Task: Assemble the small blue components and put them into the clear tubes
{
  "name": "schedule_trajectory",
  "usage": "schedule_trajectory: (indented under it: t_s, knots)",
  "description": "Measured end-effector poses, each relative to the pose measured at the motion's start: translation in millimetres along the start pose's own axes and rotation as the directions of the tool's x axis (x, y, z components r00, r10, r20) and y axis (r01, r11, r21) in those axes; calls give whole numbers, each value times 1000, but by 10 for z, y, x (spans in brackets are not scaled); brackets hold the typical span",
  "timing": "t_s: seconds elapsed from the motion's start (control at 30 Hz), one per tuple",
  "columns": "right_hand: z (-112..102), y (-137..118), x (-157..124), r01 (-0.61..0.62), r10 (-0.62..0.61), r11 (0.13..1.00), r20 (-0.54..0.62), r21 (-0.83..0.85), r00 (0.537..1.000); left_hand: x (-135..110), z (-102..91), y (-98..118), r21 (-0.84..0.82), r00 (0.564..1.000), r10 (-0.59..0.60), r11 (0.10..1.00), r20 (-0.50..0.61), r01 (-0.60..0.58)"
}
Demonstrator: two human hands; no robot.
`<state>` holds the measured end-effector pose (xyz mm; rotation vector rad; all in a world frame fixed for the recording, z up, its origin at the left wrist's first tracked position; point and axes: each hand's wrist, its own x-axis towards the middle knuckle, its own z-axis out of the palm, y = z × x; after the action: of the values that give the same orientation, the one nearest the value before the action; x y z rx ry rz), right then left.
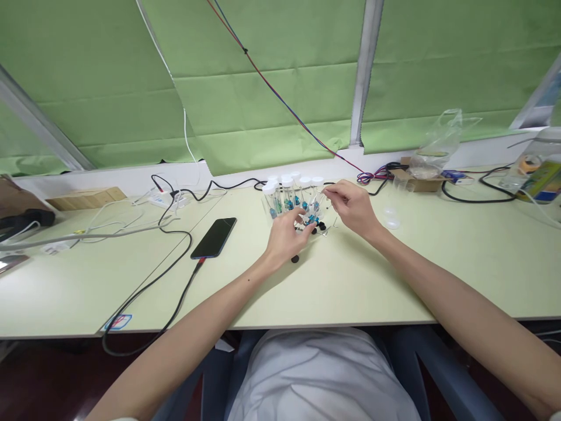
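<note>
A cluster of small clear vials (pixel 289 194) with white caps stands on the pale green table (pixel 350 280), each with blue or dark parts inside. My left hand (pixel 287 234) rests by the loose blue and black components (pixel 314 222) in front of the vials, its fingertips curled onto them. My right hand (pixel 353 206) hovers just right of the vials, thumb and fingers pinched on a tiny thin-legged part held at a vial mouth. A single black part (pixel 295 258) lies near my left wrist.
A black phone (pixel 214 237) lies left of the vials, plugged into a black cable (pixel 149 286). A power strip (pixel 164 200) and wires sit at the back left. At the back right are a cardboard box with a plastic bag (pixel 432 158) and a bottle (pixel 532 166).
</note>
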<state>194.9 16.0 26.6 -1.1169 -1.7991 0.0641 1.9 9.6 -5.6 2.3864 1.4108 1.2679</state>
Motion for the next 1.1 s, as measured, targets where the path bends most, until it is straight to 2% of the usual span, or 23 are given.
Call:
schedule_trajectory:
  t_s: [0.17, 0.37, 0.53, 0.63, 0.77, 0.87, 0.97, 1.1]
  knots:
    - [4, 33, 8, 0, -2, 998, 27, 70, 1000, 7, -1, -18, 9, 1000, -17, 1000, 7, 17]
    - [1, 34, 17, -56, 48, 995, 95, 84, 994, 16, -10, -39, 17, 999, -33, 999, 21, 33]
    - [39, 87, 27, -73, 72, 971, 12, 228, 997, 19, -12, -45, 25, 999, -30, 999, 29, 30]
    - [56, 131, 42, -111, 141, 924, -57, 366, 988, 17, -2, -57, 37, 999, -15, 999, 29, 14]
    - [49, 128, 53, -135, 203, 872, -97, 471, 974, 9, 13, -73, 51, 999, 9, 999, 41, -11]
    - [39, 88, 54, -177, 258, 811, -69, 558, 964, 5, 16, -79, 54, 998, 13, 998, 58, -17]
    - [35, 67, 64, -212, 296, 715, -14, 667, 955, 5, 12, -80, 55, 998, 18, 998, 63, -22]
    - [36, 92, 88, -190, 273, 626, 16, 757, 962, 8, 9, -76, 46, 998, 24, 999, 64, -27]
